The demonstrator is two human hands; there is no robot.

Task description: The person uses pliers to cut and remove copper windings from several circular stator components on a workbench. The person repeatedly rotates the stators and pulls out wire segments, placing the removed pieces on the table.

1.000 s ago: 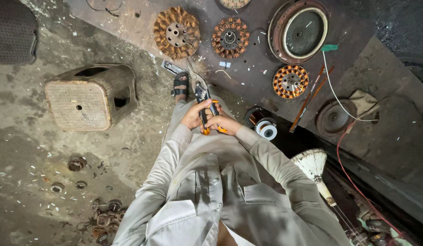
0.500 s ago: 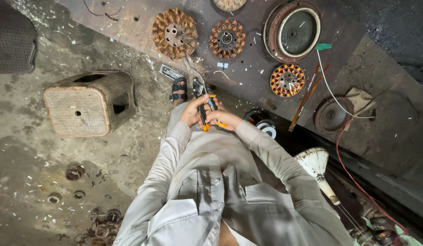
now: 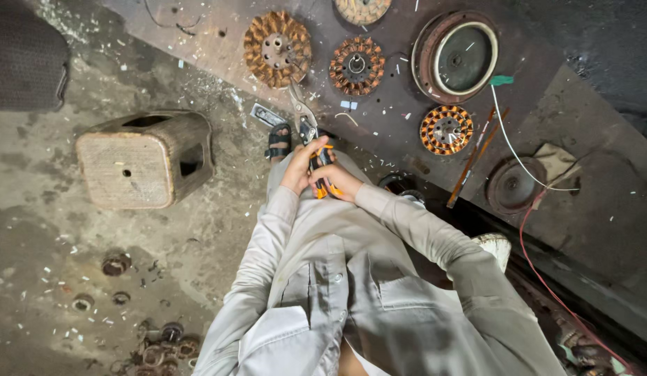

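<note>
Both hands, left hand [image 3: 299,167] and right hand [image 3: 335,179], clamp their fingers on orange-handled pliers [image 3: 322,170] above the lap (long axis pointing away, toward the copper-wound stators [image 3: 276,49]).

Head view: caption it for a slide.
Both hands, left and right, hold orange-handled pliers above scattered copper-wound stators.

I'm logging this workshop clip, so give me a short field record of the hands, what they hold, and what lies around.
left hand: gripping the tool from the left
right hand: on the orange handles
held item: orange-handled cutters, over the lap
ahead: copper-wound stators, round motor housing
left side: overturned stool
floor: concrete with scraps
</note>
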